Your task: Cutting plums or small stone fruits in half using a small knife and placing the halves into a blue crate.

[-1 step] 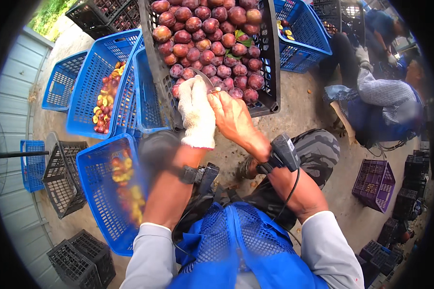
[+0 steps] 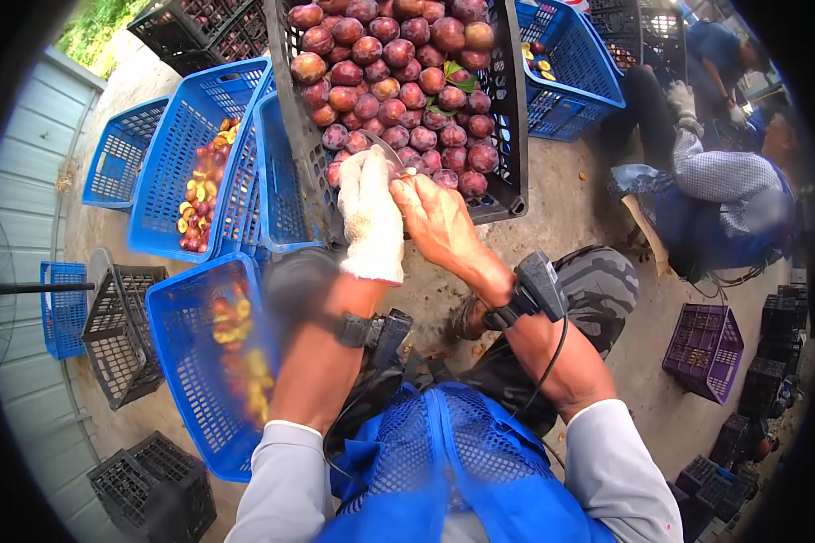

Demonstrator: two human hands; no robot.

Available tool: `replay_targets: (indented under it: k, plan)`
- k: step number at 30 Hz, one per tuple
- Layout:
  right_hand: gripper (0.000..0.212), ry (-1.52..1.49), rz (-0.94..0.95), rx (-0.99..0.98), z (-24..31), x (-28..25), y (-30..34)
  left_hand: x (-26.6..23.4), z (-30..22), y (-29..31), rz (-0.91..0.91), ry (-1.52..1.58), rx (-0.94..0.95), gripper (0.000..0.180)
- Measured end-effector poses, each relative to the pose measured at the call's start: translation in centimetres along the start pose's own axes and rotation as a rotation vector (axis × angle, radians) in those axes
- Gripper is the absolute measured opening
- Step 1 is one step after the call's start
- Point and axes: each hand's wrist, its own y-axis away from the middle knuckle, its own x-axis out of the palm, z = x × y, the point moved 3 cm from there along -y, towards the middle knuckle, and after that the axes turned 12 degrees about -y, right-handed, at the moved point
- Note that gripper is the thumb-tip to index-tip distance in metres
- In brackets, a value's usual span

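Observation:
My left hand (image 2: pixel 369 217) wears a whitish knit glove and is closed at the near edge of a black crate (image 2: pixel 511 195) full of reddish-purple plums (image 2: pixel 412 95). What its fingers hold is hidden. Touching it, my bare right hand (image 2: pixel 439 222) has its thumb and fingers pinched together. A thin grey curved knife blade (image 2: pixel 389 152) shows between the fingertips of both hands and seems to come from the right one; its handle is out of sight. At my right thumb is a small pale and reddish bit, too small to name.
Blue crates with cut plums stand at the left (image 2: pixel 138 217) and beside my left forearm (image 2: pixel 210 430). Another blue crate (image 2: pixel 570 90) is at the back right. A co-worker (image 2: pixel 724 181) sits at the right. A purple crate (image 2: pixel 702 348) and black crates (image 2: pixel 154 489) stand on the floor.
The whole scene sits very slightly lower and further right in the picture. Both hands keep nearly the same closed pose by the crate.

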Motion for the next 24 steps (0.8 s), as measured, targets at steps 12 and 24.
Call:
replay_targets:
  k: [12, 24]
  plan:
    - [0.035, -0.635, 0.238, 0.494, 1.2, -3.6, 1.6, -0.2, -3.2, 1.7, 0.383, 0.413, -0.790, 0.033]
    - [0.034, -0.729, 0.147, 0.578, 3.3, -4.9, 1.5, -1.1, -2.7, 1.0, 0.105, 0.815, -0.647, 0.033]
